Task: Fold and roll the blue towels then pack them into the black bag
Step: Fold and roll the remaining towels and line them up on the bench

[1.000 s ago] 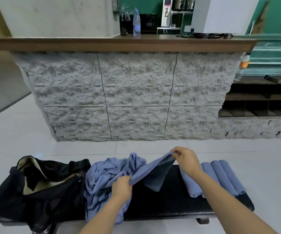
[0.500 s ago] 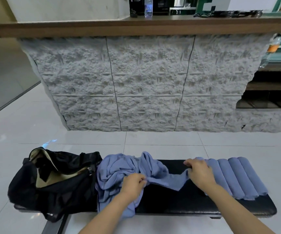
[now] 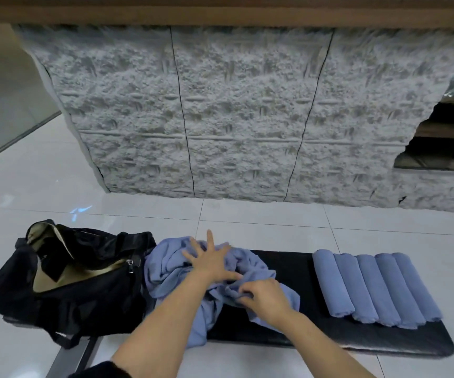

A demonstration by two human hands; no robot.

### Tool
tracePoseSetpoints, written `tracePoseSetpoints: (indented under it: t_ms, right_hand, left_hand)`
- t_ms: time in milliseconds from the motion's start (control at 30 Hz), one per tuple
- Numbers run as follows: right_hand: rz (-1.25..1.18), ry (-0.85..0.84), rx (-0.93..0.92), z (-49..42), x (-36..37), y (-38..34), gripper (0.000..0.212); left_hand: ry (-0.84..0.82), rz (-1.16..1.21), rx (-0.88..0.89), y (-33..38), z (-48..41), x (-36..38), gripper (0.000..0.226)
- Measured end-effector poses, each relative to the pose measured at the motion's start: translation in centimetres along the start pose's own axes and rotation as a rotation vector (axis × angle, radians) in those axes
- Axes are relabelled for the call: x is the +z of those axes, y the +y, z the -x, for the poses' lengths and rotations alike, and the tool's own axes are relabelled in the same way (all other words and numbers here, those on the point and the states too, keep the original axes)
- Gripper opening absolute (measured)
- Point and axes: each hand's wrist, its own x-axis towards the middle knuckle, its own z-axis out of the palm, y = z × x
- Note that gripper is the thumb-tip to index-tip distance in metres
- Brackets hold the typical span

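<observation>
- Done so far: five rolled blue towels point(image 3: 376, 287) lie side by side, touching, at the right end of the counter point(image 3: 288, 268), in the lower right of the frame.
- Still to do: a heap of loose blue towels point(image 3: 166, 266) sits crumpled in the lower middle, just beside the black bag point(image 3: 65, 301). The bag gapes open at lower left and no towel shows inside it. I'd judge the rolling partway done and the packing not begun.
- My left hand point(image 3: 209, 260) lies flat on top of the heap, fingers spread and straight, pressing and gripping nothing.
- My right hand point(image 3: 264, 296) has its fingers curled, pinching a fold at the heap's near right edge.
- Half a second ago my right hand was beside the rolled row, holding a towel stretched out, and my left was clenched on cloth. Now the right is back at the heap, the left has opened, and that towel has slumped.
</observation>
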Motion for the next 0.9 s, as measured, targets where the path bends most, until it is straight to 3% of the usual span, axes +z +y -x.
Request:
tracePoseSetpoints:
  t_ms: [67, 167, 267, 433, 533, 600, 733, 800, 900]
  right_hand:
    - [-0.064, 0.008, 0.032, 0.3, 0.3, 1.0, 0.023]
    - [-0.085, 0.031, 0.075, 0.4, -0.2, 2.7, 0.021]
    - [-0.157, -0.007, 0.035, 0.7, -2.1, 3.3, 0.03]
    - [-0.688, 0.174, -0.03, 2.3, -6.3, 3.6, 0.013]
    - [-0.871, 0.222, -0.078, 2.9, -8.7, 3.8, 0.025]
    - [-0.945, 0.242, -0.074, 3.0, -9.2, 3.9, 0.038]
    - [-0.955, 0.225, 0.002, 2.4, -8.4, 4.0, 0.037]
    - [-0.917, 0.208, 0.011, 1.9, -8.9, 4.0, 0.028]
    - [-0.779, 0.122, -0.051, 1.4, -10.9, 3.2, 0.019]
  left_hand:
    - [-0.084, -0.101, -0.082, 0.6, -1.3, 2.1, 0.069]
    - [0.108, -0.19, -0.158, 0.5, -1.8, 3.4, 0.042]
    - [0.233, -0.035, -0.133, -0.7, -1.3, 1.9, 0.04]
    - [0.439, 0.124, -0.011, -3.8, 0.7, -2.2, 0.028]
    - [0.527, 0.078, 0.003, -4.8, 2.4, -2.4, 0.031]
    - [0.419, -0.039, 0.013, -4.9, 3.1, -0.3, 0.038]
    - [-0.072, -0.287, 0.114, -4.5, 4.4, 5.1, 0.047]
    - [-0.037, -0.174, 0.107, -3.4, 4.4, 4.8, 0.04]
    - [0.252, 0.258, 0.28, -0.6, 4.3, 1.4, 0.037]
